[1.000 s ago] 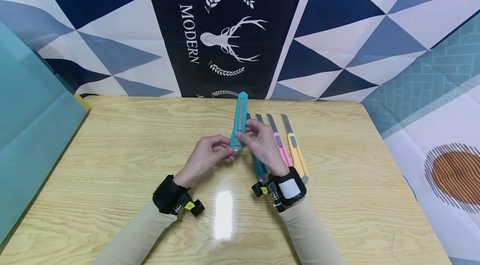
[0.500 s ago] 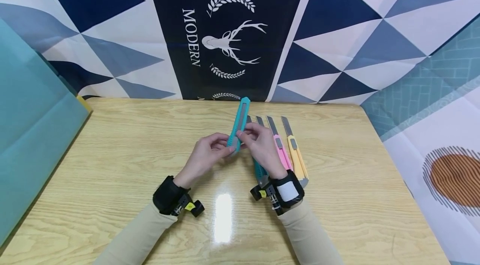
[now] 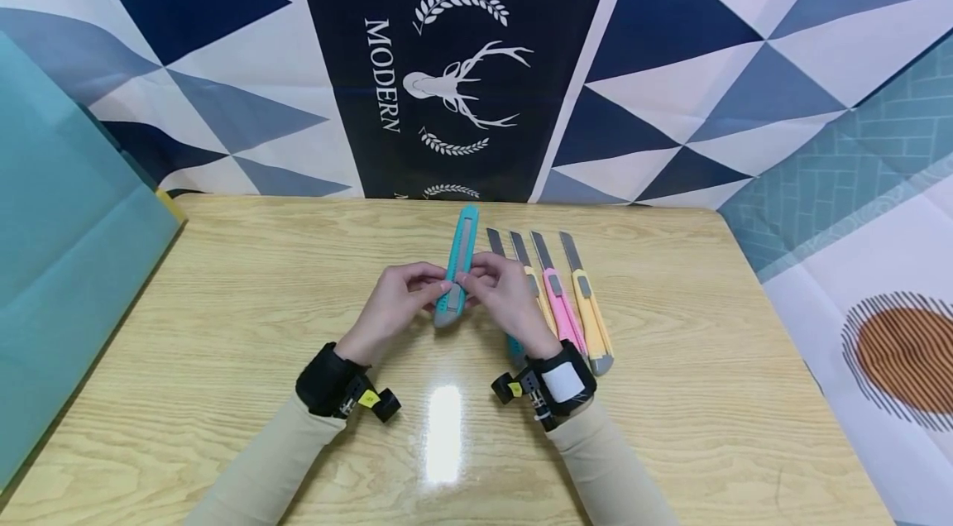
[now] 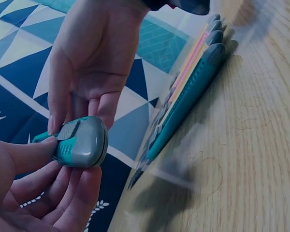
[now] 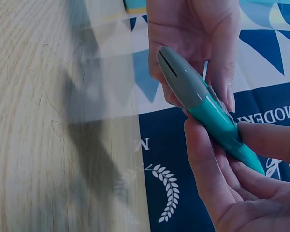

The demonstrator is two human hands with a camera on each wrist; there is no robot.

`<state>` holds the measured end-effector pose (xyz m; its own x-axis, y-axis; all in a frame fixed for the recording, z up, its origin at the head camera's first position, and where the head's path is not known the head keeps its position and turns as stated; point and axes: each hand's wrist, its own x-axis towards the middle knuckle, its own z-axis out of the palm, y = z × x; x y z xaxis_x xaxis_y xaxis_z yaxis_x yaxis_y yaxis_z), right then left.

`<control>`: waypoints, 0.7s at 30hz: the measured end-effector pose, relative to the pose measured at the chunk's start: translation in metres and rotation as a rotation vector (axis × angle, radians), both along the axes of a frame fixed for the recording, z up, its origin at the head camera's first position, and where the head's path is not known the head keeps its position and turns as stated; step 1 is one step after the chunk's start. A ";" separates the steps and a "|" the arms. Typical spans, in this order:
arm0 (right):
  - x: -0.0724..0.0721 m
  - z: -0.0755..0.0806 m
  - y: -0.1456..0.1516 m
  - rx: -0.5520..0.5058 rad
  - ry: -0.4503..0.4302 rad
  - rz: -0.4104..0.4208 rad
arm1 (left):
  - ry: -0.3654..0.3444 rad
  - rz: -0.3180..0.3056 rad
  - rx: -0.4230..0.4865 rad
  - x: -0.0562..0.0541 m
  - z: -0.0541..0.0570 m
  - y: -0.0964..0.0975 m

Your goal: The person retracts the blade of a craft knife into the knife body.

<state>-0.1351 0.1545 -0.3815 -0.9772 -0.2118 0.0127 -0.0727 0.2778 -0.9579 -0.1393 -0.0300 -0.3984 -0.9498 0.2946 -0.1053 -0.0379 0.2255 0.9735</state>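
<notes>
Both hands hold a teal utility knife (image 3: 466, 236) with a grey end above the wooden table, and no blade shows beyond its far tip. My left hand (image 3: 390, 298) pinches it near the grey end, thumb on top. Higher up the body, my right hand (image 3: 510, 294) pinches it, its thumb by the grey slider. The left wrist view shows the grey end of the held utility knife (image 4: 89, 142) up close. In the right wrist view, fingers of the right hand (image 5: 246, 188) lie under the knife and the thumb presses its upper side.
Right of the hands several utility knives lie side by side, blades out: a teal one (image 4: 188, 101) partly under the right arm, a yellow one (image 3: 548, 313), a pink one (image 3: 567, 319) and another yellow one (image 3: 593, 319). A patterned cloth (image 3: 640, 38) hangs behind the table.
The held teal knife has come down and left, nearer the person, and tilts differently. Its grey end now shows below the fingers. The right hand shifted left; the knives on the table stayed put.
</notes>
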 end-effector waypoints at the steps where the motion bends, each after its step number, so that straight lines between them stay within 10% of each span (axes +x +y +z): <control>1: 0.000 0.000 0.000 -0.003 0.001 0.001 | -0.006 0.001 0.006 0.000 0.000 -0.001; 21: 0.000 0.005 0.006 0.079 -0.029 -0.019 | 0.035 0.184 -0.196 -0.008 -0.022 -0.081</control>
<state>-0.1349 0.1606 -0.3763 -0.9808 -0.1921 -0.0319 -0.0390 0.3541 -0.9344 -0.1476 -0.1112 -0.4206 -0.9895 0.0942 -0.1096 -0.0629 0.4022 0.9134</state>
